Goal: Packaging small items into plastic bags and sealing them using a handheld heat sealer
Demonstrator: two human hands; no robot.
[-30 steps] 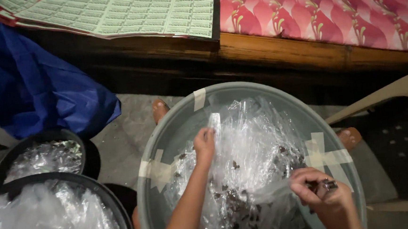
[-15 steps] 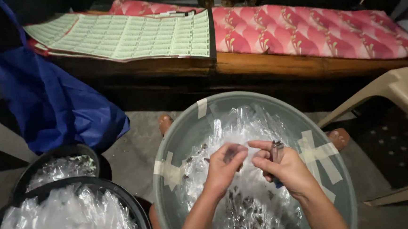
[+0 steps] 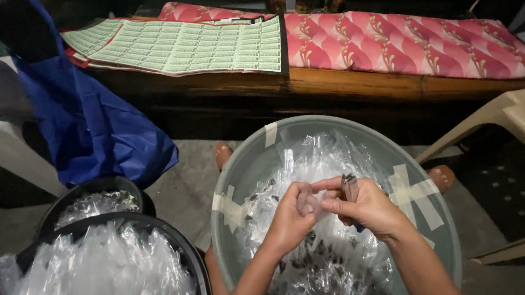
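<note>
2 hands: left hand (image 3: 288, 216), right hand (image 3: 363, 205). 1 grey basin (image 3: 257, 166) under them, 2 black tubs (image 3: 89, 191) to their left, 1 blue bag (image 3: 91, 127), 2 feet.

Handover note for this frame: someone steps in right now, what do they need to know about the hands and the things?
Left hand: pinching a small clear plastic packet over the grey basin.
Right hand: fingers on the same packet, also gripping a small metal tool.
Grey basin: taped rim, holds clear packets with dark bits.
Two black tubs at the left hold clear plastic packets.
Done: cannot be judged. Left: a heap remains in the basin.
</note>
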